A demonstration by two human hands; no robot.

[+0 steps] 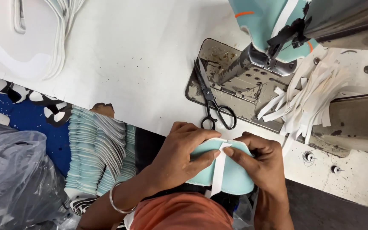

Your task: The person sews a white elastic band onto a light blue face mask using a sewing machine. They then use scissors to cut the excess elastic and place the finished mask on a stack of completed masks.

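One package is seen: a crumpled bag of clear, greyish plastic, lying just left of the stack of pale-teal cut pieces, below the tabletop edge. No labels, signs or screens are seen.

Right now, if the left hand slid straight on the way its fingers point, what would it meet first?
The left hand points rightward across the turquoise piece; it would first meet the white strip, then likely the right hand.

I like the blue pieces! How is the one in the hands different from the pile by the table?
The held piece is single, gripped by the left hand and right hand, with a white strip across it. The stacked pieces are many, untouched, standing on edge. Both are light turquoise.
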